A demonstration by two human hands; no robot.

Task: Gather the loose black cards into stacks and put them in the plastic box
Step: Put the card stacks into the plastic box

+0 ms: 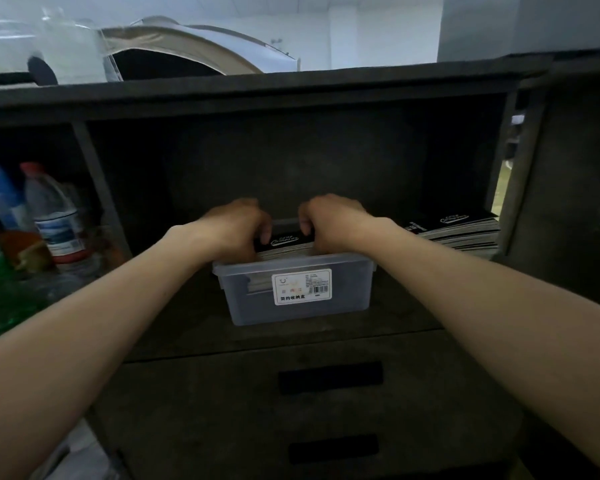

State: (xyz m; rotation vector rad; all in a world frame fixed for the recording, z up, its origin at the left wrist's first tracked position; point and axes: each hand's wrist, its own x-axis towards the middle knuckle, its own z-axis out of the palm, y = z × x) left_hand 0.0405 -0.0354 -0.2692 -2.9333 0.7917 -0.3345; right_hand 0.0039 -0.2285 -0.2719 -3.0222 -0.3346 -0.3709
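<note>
A clear plastic box (250, 299) with a white label stands on the dark shelf in the middle compartment. A stack of black cards (284, 241) sits in its top, partly above the rim. My left hand (238, 226) grips the stack's left end and my right hand (329, 221) grips its right end, fingers curled over the top. Another pile of black cards (461, 230) lies on the shelf at the right, fanned out.
Several bottles (54, 216) fill the left compartment behind a divider (97, 185). Two drawers with dark handle slots (329, 377) sit below the shelf. The shelf's upper board (257, 95) overhangs the compartment.
</note>
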